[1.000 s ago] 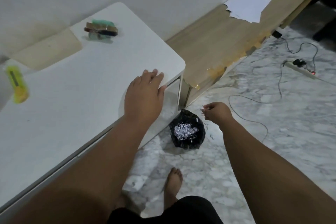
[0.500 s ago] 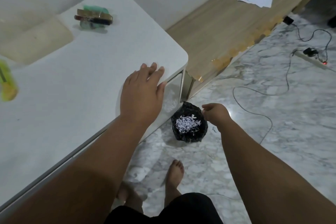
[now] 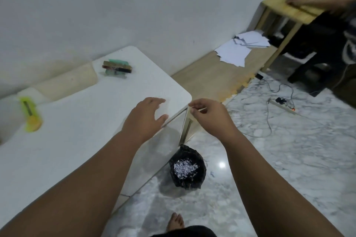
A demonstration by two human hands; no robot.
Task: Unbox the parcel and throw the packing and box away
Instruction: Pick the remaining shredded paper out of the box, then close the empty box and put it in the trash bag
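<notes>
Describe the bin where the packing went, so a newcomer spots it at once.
Start at the white table and go to its near right corner, then down to the marble floor. There stands the black bag-lined bin, the only dark round thing on the floor, with white shredded paper inside.

The left hand (image 3: pixel 147 119) hovers spread over the corner of the white rounded worktop (image 3: pixel 81 132), empty. The right hand (image 3: pixel 209 116) hangs just past that corner, fingers loosely curled. Below on the marble floor (image 3: pixel 289 159) stands a black plastic bin bag (image 3: pixel 187 169) holding white shredded paper (image 3: pixel 185 167). A yellow utility knife (image 3: pixel 30 114) lies far left on the worktop.
</notes>
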